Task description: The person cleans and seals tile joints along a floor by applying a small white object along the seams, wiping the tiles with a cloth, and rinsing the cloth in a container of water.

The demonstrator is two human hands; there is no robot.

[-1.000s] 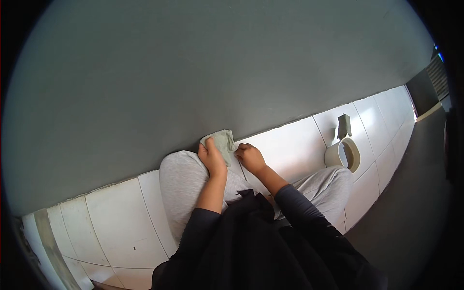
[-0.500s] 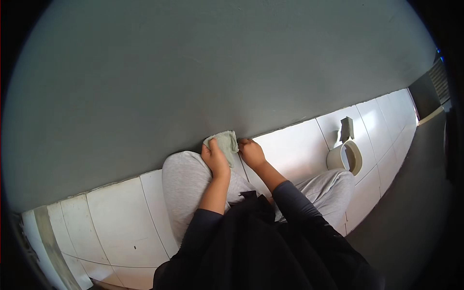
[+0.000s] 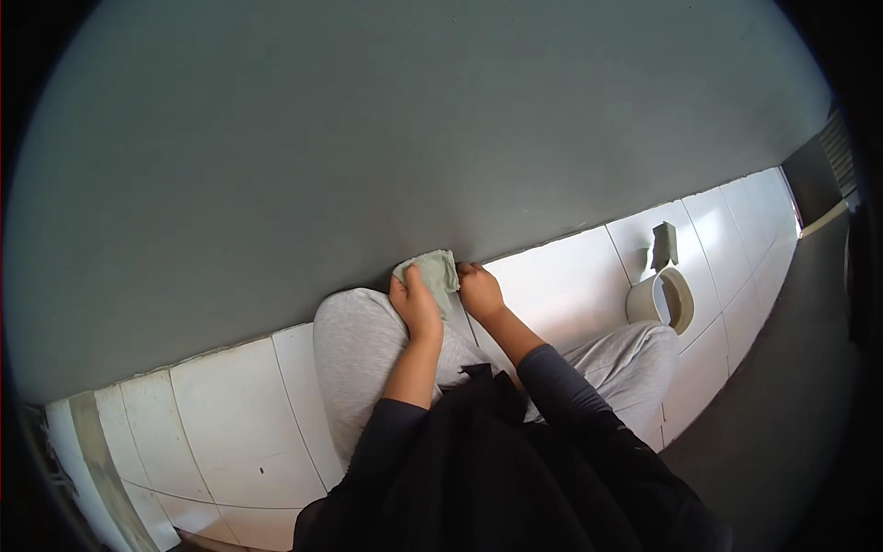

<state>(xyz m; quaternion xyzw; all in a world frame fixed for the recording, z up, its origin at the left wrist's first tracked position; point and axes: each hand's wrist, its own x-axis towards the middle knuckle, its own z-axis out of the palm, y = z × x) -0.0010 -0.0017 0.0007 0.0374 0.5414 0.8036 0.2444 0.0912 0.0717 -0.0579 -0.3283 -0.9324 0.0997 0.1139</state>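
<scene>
A smooth, dull-grey painted wall rises in front of the hands and spreads well out to both sides. Its foot meets a floor of glossy white rectangular tiles with thin dark joints and bright reflections to the right of the hands. The rough line where they join runs just ahead of the fingers.

The left hand grips a small, pale green fabric cloth, thumb on top, near the wall's foot. The right hand is curled with its fingertips at the cloth's right edge; whether they pinch it, I cannot tell.

Below the hands are bent legs in light grey trousers. Well to the right of the hands stands a round, off-white tub, with a dark grey-green rectangular piece at its rim. Far left, a grey-brown strip crosses the floor.
</scene>
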